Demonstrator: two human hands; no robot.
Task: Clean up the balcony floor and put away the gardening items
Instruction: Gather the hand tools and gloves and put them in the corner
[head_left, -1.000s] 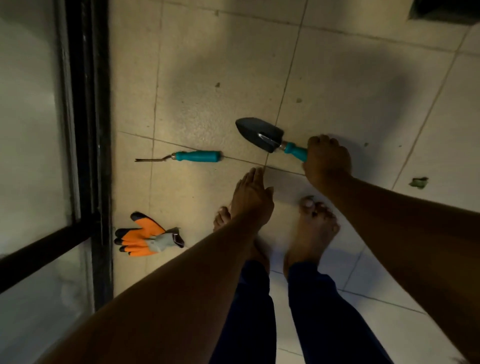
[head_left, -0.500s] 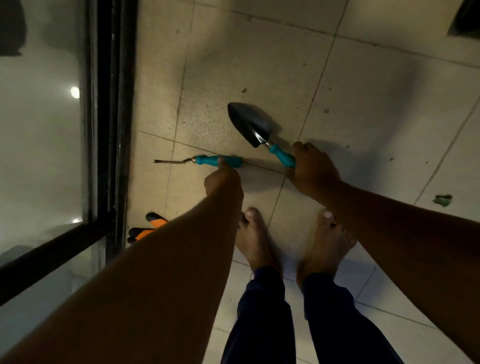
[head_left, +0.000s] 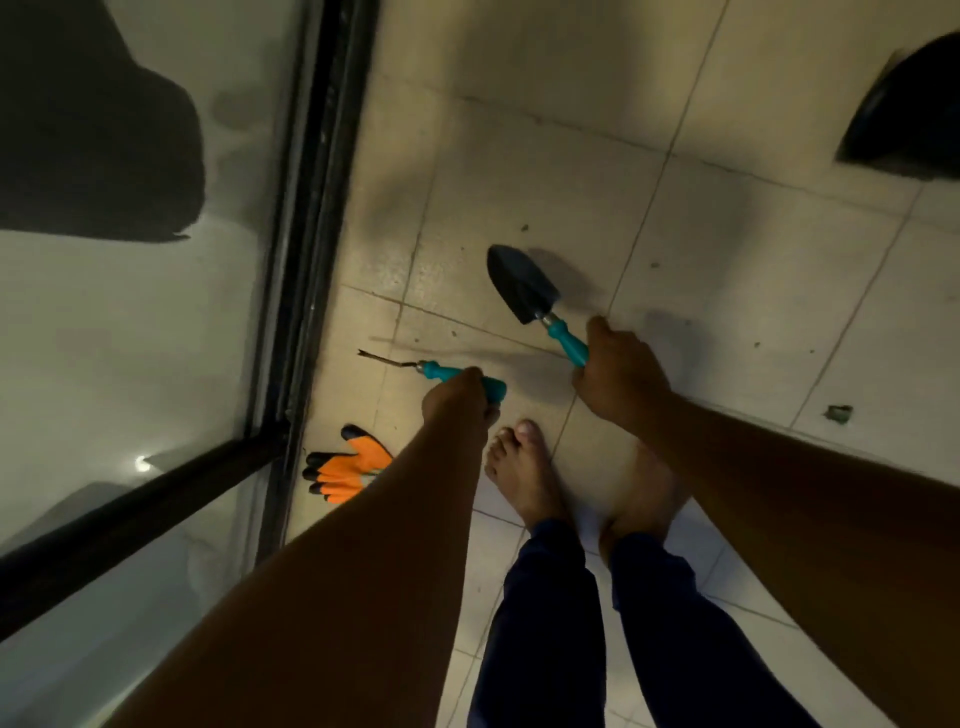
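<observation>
My right hand (head_left: 618, 374) grips the teal handle of a dark metal trowel (head_left: 524, 286), its blade pointing up and left above the tiled floor. My left hand (head_left: 457, 402) grips the teal handle of a thin forked weeder (head_left: 410, 364), whose metal tip points left. A pair of orange and black gardening gloves (head_left: 348, 470) lies on the floor near the door frame, partly hidden by my left forearm.
A black-framed glass door (head_left: 306, 249) runs along the left. My bare feet (head_left: 524, 473) stand on the pale tiles. A small bit of green debris (head_left: 837, 414) lies at the right. A dark object (head_left: 904, 114) sits at the upper right corner.
My left hand reached down to the weeder, closed round its handle and lifted it slightly. My right hand kept the trowel and turned its blade more upright.
</observation>
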